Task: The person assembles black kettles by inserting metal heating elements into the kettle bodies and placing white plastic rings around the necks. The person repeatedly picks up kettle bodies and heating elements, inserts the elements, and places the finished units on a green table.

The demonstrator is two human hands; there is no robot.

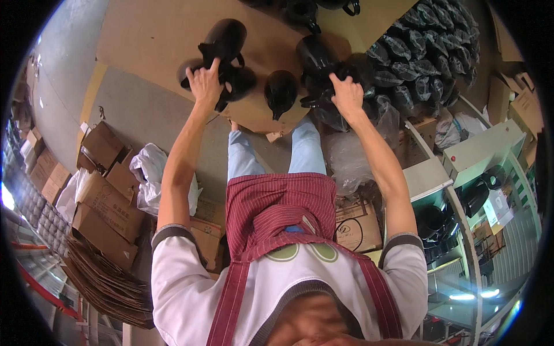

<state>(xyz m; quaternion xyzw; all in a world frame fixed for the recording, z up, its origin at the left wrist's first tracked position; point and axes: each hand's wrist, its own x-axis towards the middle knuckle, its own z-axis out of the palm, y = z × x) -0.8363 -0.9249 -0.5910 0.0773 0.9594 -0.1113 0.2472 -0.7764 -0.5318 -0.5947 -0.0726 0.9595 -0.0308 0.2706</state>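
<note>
Straight down from the head camera, a person's two bare hands are seen stretched forward over a sheet of brown cardboard (156,37), where shiny black jugs are laid in groups. By the left hand (205,85), a cluster is formed: one large jug (229,36) is placed just beyond the fingers, with others close on either side. Its index finger is held out straight at the cluster; whether anything is gripped cannot be told. By the right hand (347,97), a second cluster is reached, with a tall jug (315,55) lying just ahead and to the left of the fingertips. That index finger is also extended, the rest partly curled, and a grip cannot be confirmed. Between the hands, well apart from both, a single jug (281,89) is set. Beyond the right hand, many dark plastic-wrapped pieces (427,49) are packed in rows.
</note>
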